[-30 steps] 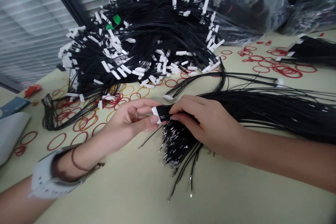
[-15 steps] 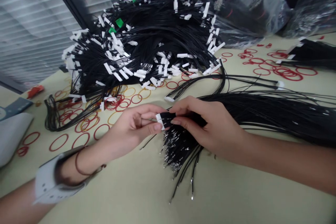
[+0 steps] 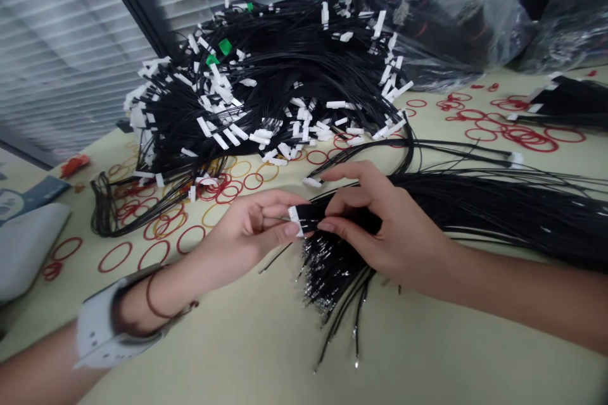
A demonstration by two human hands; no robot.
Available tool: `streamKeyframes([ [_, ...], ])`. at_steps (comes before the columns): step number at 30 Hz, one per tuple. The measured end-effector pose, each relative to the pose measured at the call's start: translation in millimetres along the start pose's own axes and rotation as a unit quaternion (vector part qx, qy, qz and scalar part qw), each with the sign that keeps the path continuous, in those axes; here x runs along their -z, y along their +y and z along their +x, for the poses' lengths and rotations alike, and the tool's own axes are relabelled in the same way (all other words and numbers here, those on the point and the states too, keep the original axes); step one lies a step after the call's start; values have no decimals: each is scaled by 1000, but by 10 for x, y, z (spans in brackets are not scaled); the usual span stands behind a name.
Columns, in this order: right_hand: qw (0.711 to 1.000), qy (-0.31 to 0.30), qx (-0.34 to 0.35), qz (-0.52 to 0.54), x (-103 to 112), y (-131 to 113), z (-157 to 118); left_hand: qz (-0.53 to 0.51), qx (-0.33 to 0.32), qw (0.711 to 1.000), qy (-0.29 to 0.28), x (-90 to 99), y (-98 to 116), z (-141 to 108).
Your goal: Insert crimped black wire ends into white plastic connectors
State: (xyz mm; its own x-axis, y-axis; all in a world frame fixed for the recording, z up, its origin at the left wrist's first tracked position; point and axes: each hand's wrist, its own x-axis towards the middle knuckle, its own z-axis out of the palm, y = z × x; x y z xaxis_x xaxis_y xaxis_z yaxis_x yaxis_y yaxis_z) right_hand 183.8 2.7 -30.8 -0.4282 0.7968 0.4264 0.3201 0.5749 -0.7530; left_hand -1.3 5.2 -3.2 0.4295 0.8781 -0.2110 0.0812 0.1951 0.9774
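Near the middle, my left hand (image 3: 247, 224) pinches a small white connector (image 3: 295, 221) between thumb and fingers. Black wires run out of the connector's right side toward my right hand (image 3: 380, 221). My right thumb and a finger are closed on a wire close behind the connector, and the index finger is raised. Below both hands lies the end of a thick bundle of loose black wires (image 3: 494, 209) with shiny metal tips. The bundle stretches to the right edge, partly behind my right hand and forearm.
A large heap of black cables with white connectors (image 3: 294, 69) stands behind my hands. Red and yellow rubber bands (image 3: 204, 235) are scattered on the table. Clear plastic bags (image 3: 437, 19) sit at the back right, and another cable bundle (image 3: 570, 101) lies at the right edge.
My right hand has drawn slightly back from the connector, and its index finger has lifted off the wires. The whole view has shifted a little, moving things right.
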Motion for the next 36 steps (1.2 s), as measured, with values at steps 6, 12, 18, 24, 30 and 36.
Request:
streamKeyframes([
  [6,999,-34,11,-20,2,-16,-30,15,-9,1000,-2,28,-21,17],
  [12,1000,-7,12,-6,-17,-12,-24,-8,-2,1000,-2,19,-11,16],
  [18,998,4,31,-47,-19,-10,-34,-10,2,1000,-8,24,-23,-4],
  [24,999,-17,29,-21,-12,-16,-32,6,32,999,-2,19,14,-23],
  [30,999,-38,23,5,5,-13,-23,13,41,999,-6,7,43,-12],
  [36,999,-35,33,5,11,-19,-19,-28,31,999,-7,23,11,-7],
])
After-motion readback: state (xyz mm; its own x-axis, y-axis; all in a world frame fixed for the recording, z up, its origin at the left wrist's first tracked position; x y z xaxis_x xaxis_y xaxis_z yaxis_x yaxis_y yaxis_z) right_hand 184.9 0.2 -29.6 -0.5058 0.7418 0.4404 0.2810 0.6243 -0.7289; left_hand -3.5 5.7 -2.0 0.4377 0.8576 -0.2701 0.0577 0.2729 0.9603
